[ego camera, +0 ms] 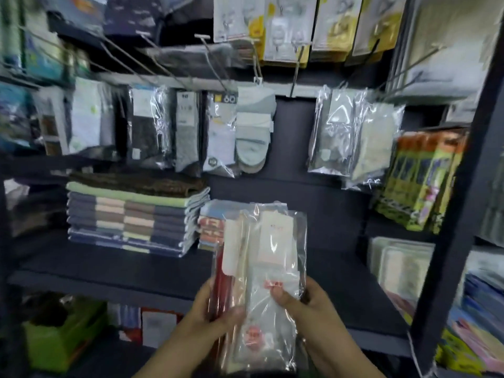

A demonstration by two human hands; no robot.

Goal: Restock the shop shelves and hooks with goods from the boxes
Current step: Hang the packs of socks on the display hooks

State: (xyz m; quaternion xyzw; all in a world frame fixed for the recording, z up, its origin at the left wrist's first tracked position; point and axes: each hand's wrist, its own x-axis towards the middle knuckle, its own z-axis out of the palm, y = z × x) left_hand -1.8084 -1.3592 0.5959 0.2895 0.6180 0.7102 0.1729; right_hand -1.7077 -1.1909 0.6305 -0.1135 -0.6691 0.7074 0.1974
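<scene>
I hold a small stack of sock packs (261, 271) in clear plastic upright in front of the shelves; the front pack is pale with a white card, a red one shows behind on the left. My left hand (211, 313) grips the stack's left edge, thumb across the front. My right hand (308, 304) grips the right edge, thumb pressed on the front pack. Above hang more sock packs (218, 132) on metal hooks (215, 66), with a gap of bare back panel (296, 137) between them and two clear packs (351, 137) on the right.
Folded striped towels (128, 216) are stacked on the dark shelf (109, 271), with small flat packs (211, 225) beside them. Yellow-green boxed goods (420, 181) stand at right behind a dark upright post (463, 214). A green box (62, 334) sits below left. Carded hooks (289, 28) hang at top.
</scene>
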